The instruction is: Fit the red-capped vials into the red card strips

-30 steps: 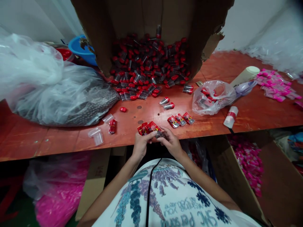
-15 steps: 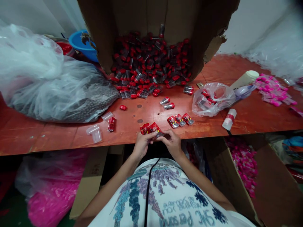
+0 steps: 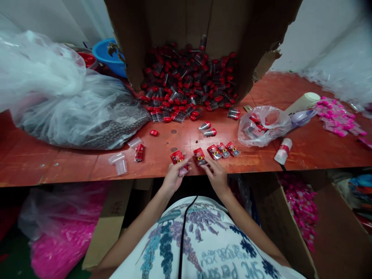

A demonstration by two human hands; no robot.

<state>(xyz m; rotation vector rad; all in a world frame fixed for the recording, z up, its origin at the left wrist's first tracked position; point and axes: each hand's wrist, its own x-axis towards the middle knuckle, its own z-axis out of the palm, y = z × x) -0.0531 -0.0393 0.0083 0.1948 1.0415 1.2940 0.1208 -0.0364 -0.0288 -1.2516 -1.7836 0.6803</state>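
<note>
My left hand (image 3: 173, 177) is closed on a red printed packet (image 3: 177, 156) at the table's front edge, thumb lying over it. Fingers of my right hand (image 3: 216, 175) pinch the lower end of another red packet (image 3: 199, 154), which lies on or just above the table. Close to its right, three similar packets (image 3: 214, 151) with grey lower parts rest in a slanted row. Behind them are two clear vials (image 3: 209, 133) with red caps and dark contents. A red roll-like piece (image 3: 139, 152) and clear empty tubes (image 3: 118, 163) lie to the left.
An open cardboard box (image 3: 255, 42) at the back spills many red-capped vials (image 3: 180, 85). A large clear bag (image 3: 87, 116) of dark beads fills the left. At right are a small plastic bag (image 3: 261, 128), a white bottle (image 3: 283, 152) and pink pieces (image 3: 337, 116).
My hands have moved apart. The right one has drawn a packet away to the right, toward the row, while the left keeps its own packet. The view has shifted slightly.
</note>
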